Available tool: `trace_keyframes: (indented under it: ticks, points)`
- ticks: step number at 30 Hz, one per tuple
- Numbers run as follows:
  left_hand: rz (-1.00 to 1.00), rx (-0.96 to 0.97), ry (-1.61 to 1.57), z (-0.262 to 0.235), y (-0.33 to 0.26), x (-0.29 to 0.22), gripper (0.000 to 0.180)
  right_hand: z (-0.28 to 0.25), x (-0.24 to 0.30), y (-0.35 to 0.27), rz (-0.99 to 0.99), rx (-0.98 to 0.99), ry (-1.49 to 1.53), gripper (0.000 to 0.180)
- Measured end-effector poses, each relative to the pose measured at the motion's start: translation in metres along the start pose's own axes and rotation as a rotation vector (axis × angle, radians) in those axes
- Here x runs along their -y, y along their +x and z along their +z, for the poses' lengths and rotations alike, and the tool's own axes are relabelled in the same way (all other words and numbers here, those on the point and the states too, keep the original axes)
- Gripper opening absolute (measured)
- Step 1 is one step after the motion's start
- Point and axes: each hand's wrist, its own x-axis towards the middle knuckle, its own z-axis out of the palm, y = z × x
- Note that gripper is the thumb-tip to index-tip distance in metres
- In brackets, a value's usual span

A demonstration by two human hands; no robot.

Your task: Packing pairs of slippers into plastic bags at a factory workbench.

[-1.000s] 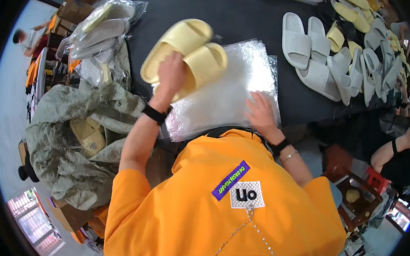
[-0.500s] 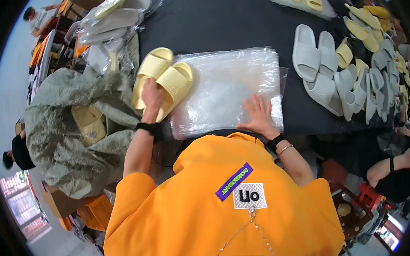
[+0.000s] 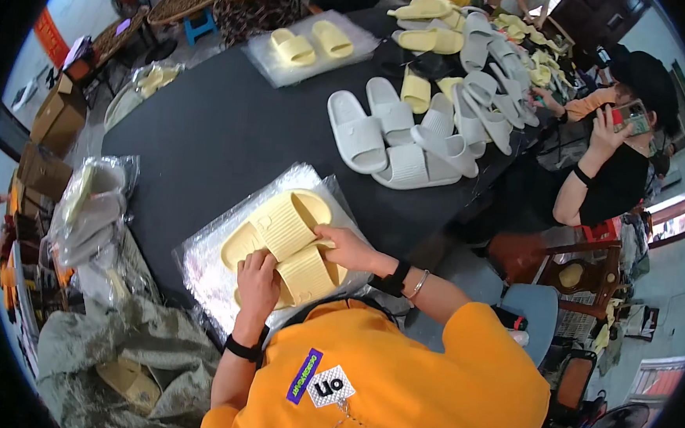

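A pair of pale yellow slide sandals (image 3: 279, 226) lies side by side on a stack of clear plastic bags (image 3: 206, 264) in front of me. My left hand (image 3: 258, 283) grips the pair at its near left side, fingers bent over the edge by the straps. On the right, my right hand (image 3: 344, 248) holds the same pair at the other end, its thumb and fingers around the sole edges. Part of the lower sandal is hidden behind my left hand.
Many grey slides (image 3: 404, 163) and yellow slides pile up at the table's right. Another yellow pair (image 3: 313, 47) sits on plastic bags at the far side. Bagged slides (image 3: 96, 207) and a grey-green woven sack (image 3: 83, 347) stand left. A person (image 3: 612, 160) holds a phone at right.
The yellow slides have moved from the left edge onto the bag stack and turned sideways. My right hand has left the bags and taken hold of them. The view has swung right.
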Motion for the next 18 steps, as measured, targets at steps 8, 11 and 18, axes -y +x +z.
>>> trace_keyframes:
  ticks: [8,11,18]
  points:
    - [-0.263,-0.304,-0.322,-0.021,-0.013,0.014,0.036,-0.143,-0.012,0.021,-0.060,-0.796,0.091,0.072]
    - [-0.303,-0.358,-0.348,-0.008,-0.037,0.038,0.031,-0.151,-0.014,0.015,0.261,-0.807,0.147,0.089]
    - [-0.559,-0.590,-0.203,-0.062,-0.087,0.069,0.017,-0.046,-0.027,0.005,0.272,-0.235,0.059,0.043]
